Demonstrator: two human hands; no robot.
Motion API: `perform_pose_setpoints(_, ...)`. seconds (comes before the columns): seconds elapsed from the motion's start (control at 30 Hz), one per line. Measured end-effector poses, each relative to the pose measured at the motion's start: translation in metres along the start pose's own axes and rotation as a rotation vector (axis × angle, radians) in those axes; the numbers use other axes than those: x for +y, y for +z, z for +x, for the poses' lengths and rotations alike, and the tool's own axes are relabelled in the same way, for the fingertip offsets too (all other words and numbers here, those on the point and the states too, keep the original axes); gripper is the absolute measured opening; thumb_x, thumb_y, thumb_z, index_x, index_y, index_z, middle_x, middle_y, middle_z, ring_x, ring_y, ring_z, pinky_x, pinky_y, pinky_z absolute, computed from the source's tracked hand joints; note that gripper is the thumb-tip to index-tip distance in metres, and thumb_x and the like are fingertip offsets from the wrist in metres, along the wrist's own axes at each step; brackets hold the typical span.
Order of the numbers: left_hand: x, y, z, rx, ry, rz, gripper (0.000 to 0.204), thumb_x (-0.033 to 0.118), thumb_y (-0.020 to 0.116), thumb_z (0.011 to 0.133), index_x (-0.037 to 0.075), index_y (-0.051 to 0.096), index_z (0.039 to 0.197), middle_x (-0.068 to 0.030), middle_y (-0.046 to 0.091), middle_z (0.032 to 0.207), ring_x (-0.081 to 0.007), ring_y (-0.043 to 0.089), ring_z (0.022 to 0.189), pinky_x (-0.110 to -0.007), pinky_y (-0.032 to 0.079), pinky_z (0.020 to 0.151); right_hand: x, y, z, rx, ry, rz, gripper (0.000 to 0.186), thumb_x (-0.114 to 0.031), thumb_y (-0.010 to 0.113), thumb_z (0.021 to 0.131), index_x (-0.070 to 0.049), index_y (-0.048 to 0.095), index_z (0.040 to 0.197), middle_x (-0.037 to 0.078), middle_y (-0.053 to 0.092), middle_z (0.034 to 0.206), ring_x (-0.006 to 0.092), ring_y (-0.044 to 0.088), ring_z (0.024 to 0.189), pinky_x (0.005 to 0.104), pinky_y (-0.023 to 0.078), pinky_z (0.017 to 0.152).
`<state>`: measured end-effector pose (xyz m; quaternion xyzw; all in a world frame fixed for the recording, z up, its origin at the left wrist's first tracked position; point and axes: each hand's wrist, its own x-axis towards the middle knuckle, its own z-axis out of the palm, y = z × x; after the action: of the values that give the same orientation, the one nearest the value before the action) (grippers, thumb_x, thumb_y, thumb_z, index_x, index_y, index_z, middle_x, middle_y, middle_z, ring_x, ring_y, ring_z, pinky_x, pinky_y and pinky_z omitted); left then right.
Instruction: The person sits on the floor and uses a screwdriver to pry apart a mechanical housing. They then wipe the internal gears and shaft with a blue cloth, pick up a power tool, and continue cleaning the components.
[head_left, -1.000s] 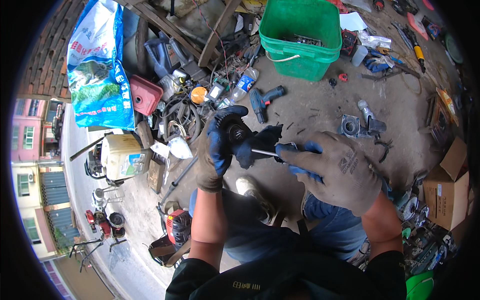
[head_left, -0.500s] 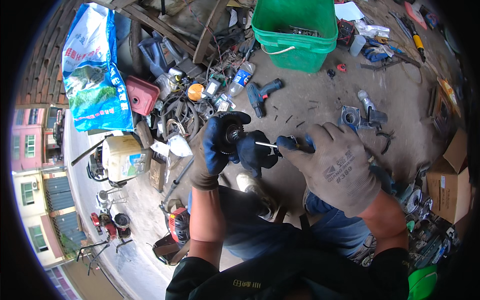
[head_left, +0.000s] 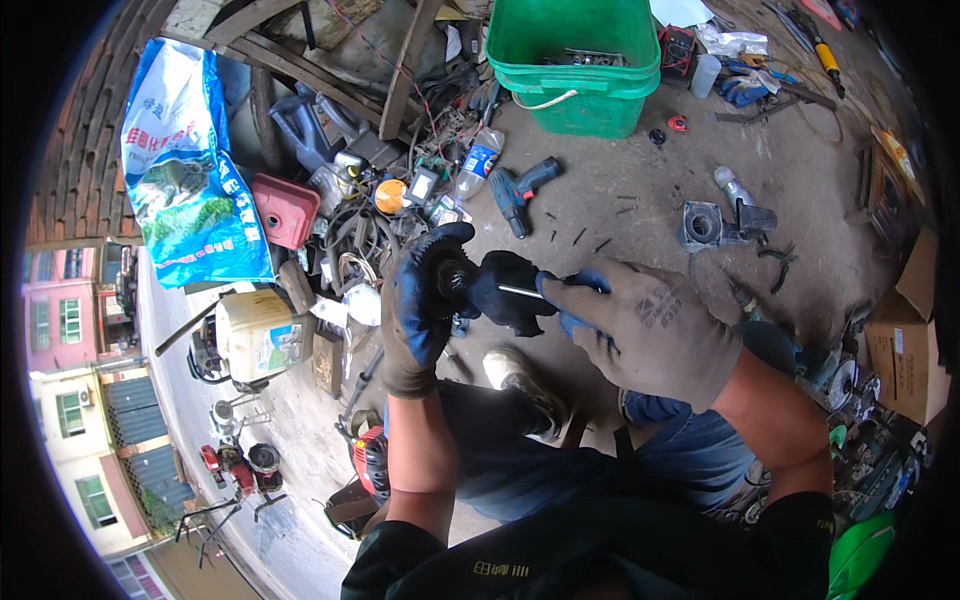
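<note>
I sit over a bare, dusty stretch of ground (head_left: 640,190), with a street and buildings bending along the left rim. A green bucket (head_left: 575,112) stands at the top, metal pieces in its bottom. Below it lies a blue-and-black cordless drill (head_left: 516,196), near a clear bottle (head_left: 479,166) at the edge of a heap of hoses and parts. To the right, a grey metal casting (head_left: 702,226) rests on the ground, well apart from my hands.

My gloved left hand (head_left: 408,312) is curled around a dark round part (head_left: 452,277) with a toothed edge, held up above my shoes. Just beside it hangs a dark piece (head_left: 507,274); cloth or housing, I can't tell. My gloved right hand (head_left: 650,328) is closed on a slim metal rod (head_left: 520,292), its tip against that dark piece.
</note>
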<state>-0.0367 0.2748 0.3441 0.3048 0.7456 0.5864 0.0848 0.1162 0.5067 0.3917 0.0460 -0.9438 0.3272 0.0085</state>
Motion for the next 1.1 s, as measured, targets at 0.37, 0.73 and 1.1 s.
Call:
perform_pose_setpoints(0.37,0.002,0.002,-0.003,-0.073,-0.32,-0.289,0.046,0.036,0.043,0.111,-0.002,0.065,0.122,-0.0104,0.07,0.102,-0.0119,0.061,0.067,-0.023,0.046,0.053,0.004,0.009,0.001,0.1,-0.067,-0.329,0.052,-0.019,0.074,0.08,-0.018,0.073,0.132,0.009,0.067,0.107,0.0249,0.064,0.101,0.0418,0.051,0.084)
perform_pose_setpoints(0.73,-0.004,0.007,0.003,-0.165,-0.668,-1.538,0.073,0.061,0.043,0.106,-0.006,0.065,0.128,-0.0254,0.074,0.115,-0.0342,0.075,0.093,-0.046,0.063,0.084,0.007,0.03,0.004,0.291,-0.124,-0.46,0.047,-0.016,0.072,0.083,-0.016,0.073,0.13,0.009,0.063,0.102,0.0265,0.062,0.093,0.0401,0.049,0.079)
perform_pose_setpoints(1.1,0.0,0.019,0.001,-0.09,-0.563,-1.504,0.096,0.078,0.046,0.097,-0.007,0.059,0.138,-0.0067,0.068,0.082,-0.0118,0.045,0.051,-0.031,0.039,0.047,0.011,0.022,0.008,0.388,-0.158,0.152,0.061,-0.009,0.067,0.086,-0.006,0.061,0.146,0.018,0.062,0.103,0.0343,0.063,0.09,0.0452,0.054,0.081)
